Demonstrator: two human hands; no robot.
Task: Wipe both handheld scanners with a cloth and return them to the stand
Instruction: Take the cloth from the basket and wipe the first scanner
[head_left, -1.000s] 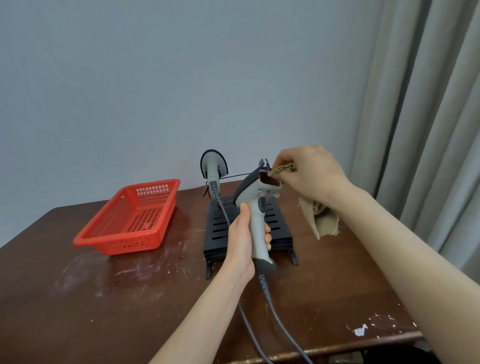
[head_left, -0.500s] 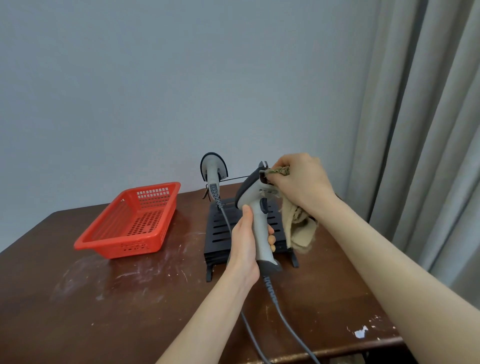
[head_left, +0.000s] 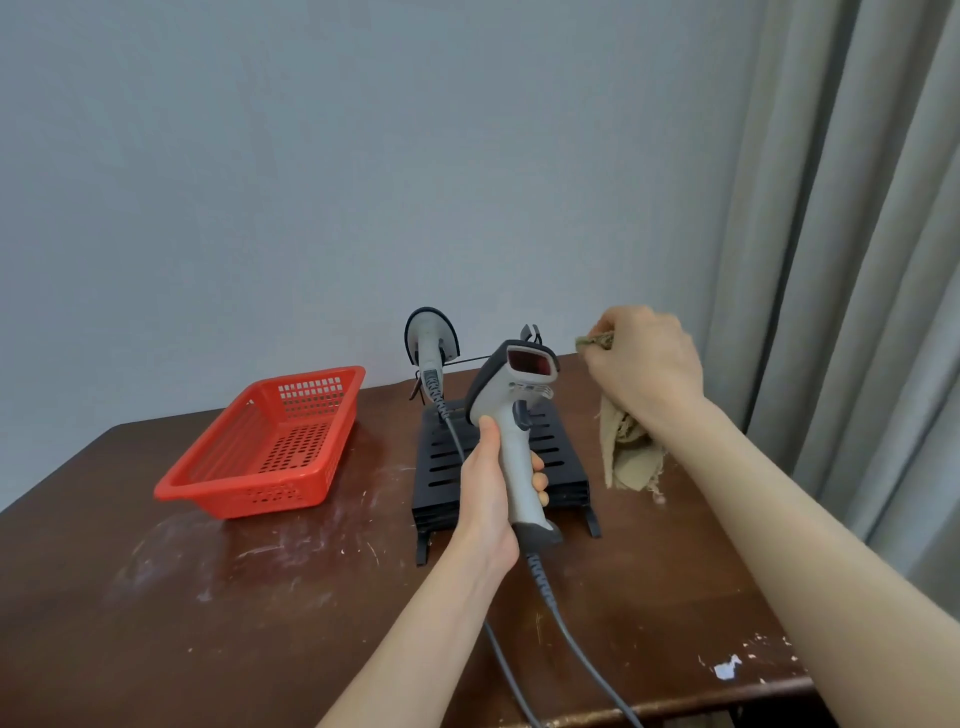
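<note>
While the left hand (head_left: 485, 499) clamps its fingers round the handle of the grey-and-white pistol-grip scanner (head_left: 511, 415), held upright above the black slotted stand (head_left: 561, 452), the right hand (head_left: 644, 364) pinches the frayed beige cloth (head_left: 626, 457) just beside the scanner's red window, not touching it. Advised: steady the handle and press the cloth flat across window and casing. Count: two scanners, the second grey scanner (head_left: 431, 348) seated at the stand's rear; one cloth; one stand; one red perforated plastic basket (head_left: 270, 447).
</note>
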